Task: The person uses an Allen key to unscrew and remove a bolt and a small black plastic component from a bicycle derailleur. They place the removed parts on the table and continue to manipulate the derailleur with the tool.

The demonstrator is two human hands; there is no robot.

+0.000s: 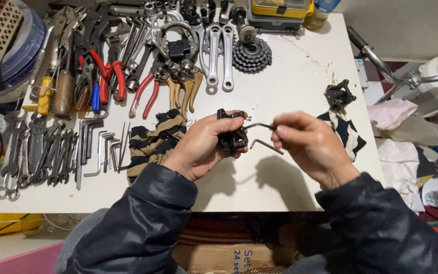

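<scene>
Gripping black brake caliper [231,133] firmly in left hand [204,144], right hand [307,144] fingers pinch hex key [259,125]; seat fully before turning.

A white bench [290,81] carries a cog cluster [252,55], two silver cranks [220,56], red-handled pliers [145,94], a row of spanners [34,152], hex keys [100,147] and a striped rag [153,142]. A handlebar [381,63] lies off its right edge.

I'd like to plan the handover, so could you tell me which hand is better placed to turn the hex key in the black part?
Probably the right hand: it already pinches the hex key, whose tip meets the black part, which the left hand grips.
</scene>
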